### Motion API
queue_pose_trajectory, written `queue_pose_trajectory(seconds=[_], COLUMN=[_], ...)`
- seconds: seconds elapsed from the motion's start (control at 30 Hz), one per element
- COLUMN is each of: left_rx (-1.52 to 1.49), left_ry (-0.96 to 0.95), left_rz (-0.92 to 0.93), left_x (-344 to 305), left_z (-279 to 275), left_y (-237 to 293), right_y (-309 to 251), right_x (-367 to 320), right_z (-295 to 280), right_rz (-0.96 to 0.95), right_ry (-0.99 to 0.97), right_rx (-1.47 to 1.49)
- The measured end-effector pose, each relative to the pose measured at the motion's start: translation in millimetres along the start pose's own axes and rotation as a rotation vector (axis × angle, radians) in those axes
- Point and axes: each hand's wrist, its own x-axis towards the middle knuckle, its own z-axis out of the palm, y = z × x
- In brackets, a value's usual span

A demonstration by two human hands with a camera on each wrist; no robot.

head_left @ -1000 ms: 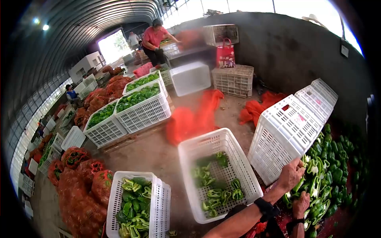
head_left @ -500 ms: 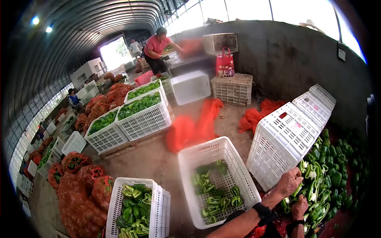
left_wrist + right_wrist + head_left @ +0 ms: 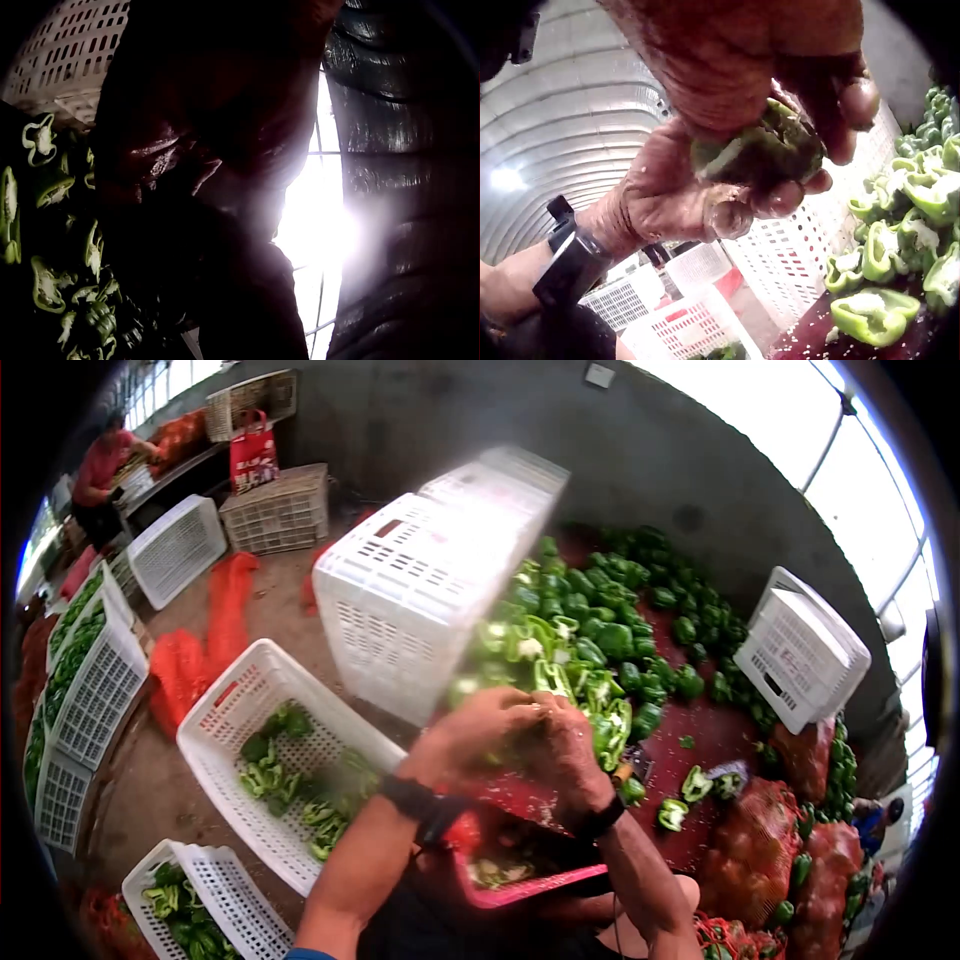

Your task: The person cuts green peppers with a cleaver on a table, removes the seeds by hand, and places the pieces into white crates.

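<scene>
Green pepper (image 3: pixel 757 154), long axis crosswise, between left hand (image 3: pixel 667 202), right hand (image 3: pixel 757 52)

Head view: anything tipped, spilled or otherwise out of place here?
The crate left of the pepper pile lies tipped over, as does another crate right of it; red nets sprawl on the floor.

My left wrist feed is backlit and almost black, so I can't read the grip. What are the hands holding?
Observer: One green pepper, gripped by both the right hand and the left hand, as the right wrist view shows.
Operator: What's near them?
Observer: In the head view, a pink basin sits nearer the person's body than the hands.
Operator: And to the person's left?
Observer: A white crate with cut green peppers lying in it.
</scene>
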Motion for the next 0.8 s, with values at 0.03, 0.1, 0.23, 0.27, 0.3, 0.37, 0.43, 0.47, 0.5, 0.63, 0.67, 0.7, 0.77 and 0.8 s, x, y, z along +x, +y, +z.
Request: queue_pose_trajectory(seconds=[0.03, 0.1, 0.23, 0.27, 0.3, 0.37, 0.43, 0.47, 0.5, 0.63, 0.67, 0.7, 0.77, 0.8], left_rx=[0.023, 0.073, 0.075, 0.112, 0.148, 0.102, -0.064, -0.112, -0.16, -0.549, -0.649, -0.748, -0.872, -0.909], left_ry=[-0.034, -0.083, -0.269, -0.302, -0.335, -0.362, -0.348, -0.374, -0.399, -0.533, -0.486, -0.436, -0.454, -0.415], left_rz=[-0.011, -0.046, -0.111, -0.149, -0.186, -0.211, -0.188, -0.132, -0.075, 0.071, 0.069, 0.068, 0.062, 0.045], left_x=[-7.1, -19.5, -16.9, -19.1, -22.7, -28.3, -31.4, -31.2, -30.5, -27.8, -30.3, -33.1, -35.5, -35.2], left_z=[4.8, 7.3, 1.8, -0.3, -2.2, -5.9, -11.2, -13.2, -14.7, -13.1, -9.5, -4.4, -5.9, -5.9], left_y=[10.5, 26.1, 26.5, 32.0, 38.4, 41.0, 29.9, 27.6, 26.3, 26.5, 30.2, 35.0, 43.4, 44.1], right_y=[-9.5, -24.3, -37.6, -41.1, -46.2, -31.2, -19.9, -20.5, -23.1, -27.7, -21.1, -14.4, -12.2, -11.5], right_x=[-0.3, -0.7, -7.6, -7.5, -6.5, -14.2, -20.2, -22.2, -24.9, -32.7, -31.6, -30.5, -39.6, -46.1], right_z=[-7.3, -18.5, -33.8, -37.7, -44.9, -45.0, -44.4, -48.0, -53.4, -62.9, -63.8, -64.7, -65.1, -62.7], right_rz=[0.012, 0.05, 0.063, 0.037, 0.094, 0.153, 0.091, 0.178, 0.264, 0.364, 0.057, -0.219, 0.234, 0.463], right_ry=[-0.001, -0.043, -0.114, -0.116, -0.211, -0.225, -0.196, -0.195, -0.192, -0.077, -0.061, 0.048, -0.089, -0.16], right_rx=[0.069, 0.102, 0.004, -0.001, -0.017, 0.183, 0.45, 0.602, 0.754, 0.933, 0.623, 0.307, 0.482, 0.565])
